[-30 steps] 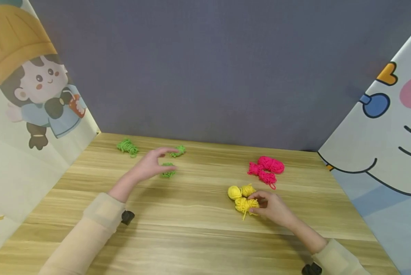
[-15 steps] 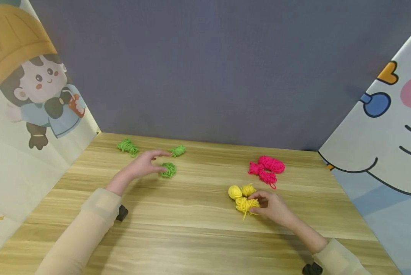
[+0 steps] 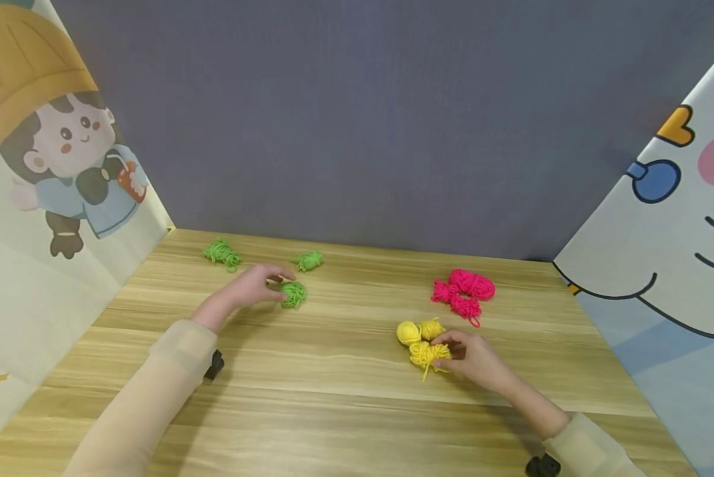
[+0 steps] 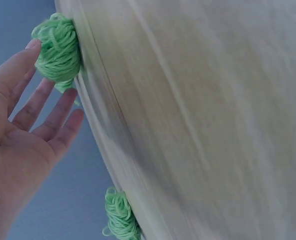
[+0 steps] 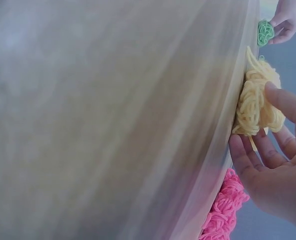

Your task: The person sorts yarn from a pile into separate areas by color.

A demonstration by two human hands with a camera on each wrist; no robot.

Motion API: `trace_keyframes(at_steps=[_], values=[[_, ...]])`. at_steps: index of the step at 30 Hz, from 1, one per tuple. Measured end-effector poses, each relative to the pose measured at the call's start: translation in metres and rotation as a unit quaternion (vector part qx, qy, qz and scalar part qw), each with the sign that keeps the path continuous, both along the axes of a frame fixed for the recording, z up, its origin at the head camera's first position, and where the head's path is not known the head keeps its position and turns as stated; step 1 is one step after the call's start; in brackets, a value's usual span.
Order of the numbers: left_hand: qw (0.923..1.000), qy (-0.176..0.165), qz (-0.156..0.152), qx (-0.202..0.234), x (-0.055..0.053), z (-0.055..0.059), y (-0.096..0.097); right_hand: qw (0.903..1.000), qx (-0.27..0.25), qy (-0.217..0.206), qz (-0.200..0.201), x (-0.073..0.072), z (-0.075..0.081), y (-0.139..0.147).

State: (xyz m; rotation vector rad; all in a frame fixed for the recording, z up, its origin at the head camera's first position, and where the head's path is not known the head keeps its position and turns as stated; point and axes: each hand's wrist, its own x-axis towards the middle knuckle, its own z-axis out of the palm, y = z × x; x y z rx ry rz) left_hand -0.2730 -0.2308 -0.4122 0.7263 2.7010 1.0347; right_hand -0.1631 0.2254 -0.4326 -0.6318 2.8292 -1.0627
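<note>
In the head view my left hand (image 3: 254, 286) is at the left side of a round green yarn bundle (image 3: 294, 294). The thumb tip touches the yarn in the left wrist view, with the other fingers loosely extended below it. My right hand (image 3: 478, 361) holds a loosely wound yellow yarn bundle (image 3: 426, 356) between thumb and fingers, on the table. Touching this bundle are a smooth yellow yarn ball (image 3: 408, 333) and a small yellow yarn bundle (image 3: 431, 328). The right wrist view shows the thumb on the yellow strands, with fingers partly behind them.
Two more green yarn bundles lie farther back, one at the left (image 3: 221, 254) and a smaller one (image 3: 309, 261). A pink yarn cluster (image 3: 463, 291) sits behind the yellow group. A grey panel (image 3: 357, 132) closes the back of the wooden table (image 3: 333, 424); printed panels flank it.
My left hand first drew back leftward, then came in beside the round green bundle, its fingers lowering and the gap narrowing. My right hand and the yellow yarn have stayed in place.
</note>
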Motion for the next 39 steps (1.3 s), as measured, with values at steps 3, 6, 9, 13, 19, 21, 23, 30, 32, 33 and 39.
trace_keyframes(at_steps=[3,6,9,13,19,21,23,30,32,33,39], values=[[1.0,-0.003,-0.002,0.0,-0.001,0.001,0.002,1.0,0.0,0.0,-0.001,0.0,0.001,-0.001],[1.0,-0.001,-0.008,-0.006,-0.002,0.001,0.003,1.0,0.001,0.003,0.0,0.0,0.001,-0.001],[0.9999,0.0,-0.011,-0.011,-0.003,0.001,0.004,1.0,0.0,0.004,-0.001,0.0,0.002,-0.001],[0.9998,-0.003,-0.01,-0.018,-0.005,0.001,0.006,1.0,-0.002,0.0,-0.001,0.0,0.002,-0.001],[0.9998,-0.011,-0.005,-0.016,-0.006,0.0,0.008,1.0,0.0,-0.001,0.0,0.0,0.002,-0.001],[0.9998,-0.013,-0.002,-0.013,-0.007,-0.001,0.008,1.0,0.0,0.002,-0.001,0.0,0.002,-0.001],[0.9999,-0.011,-0.002,-0.012,-0.007,-0.002,0.008,1.0,-0.001,0.006,0.002,0.0,0.002,-0.001],[1.0,-0.003,-0.005,-0.008,-0.006,-0.002,0.007,1.0,-0.002,0.003,-0.002,0.001,0.002,-0.001],[1.0,-0.003,-0.002,-0.008,-0.004,0.0,0.007,1.0,-0.002,0.001,-0.001,0.001,0.002,-0.001],[1.0,-0.004,0.001,-0.008,-0.003,0.001,0.008,1.0,-0.004,0.001,0.0,0.001,0.002,-0.001],[0.9998,-0.003,0.006,-0.02,0.0,0.007,0.011,1.0,-0.002,-0.005,-0.001,0.001,0.001,-0.001]])
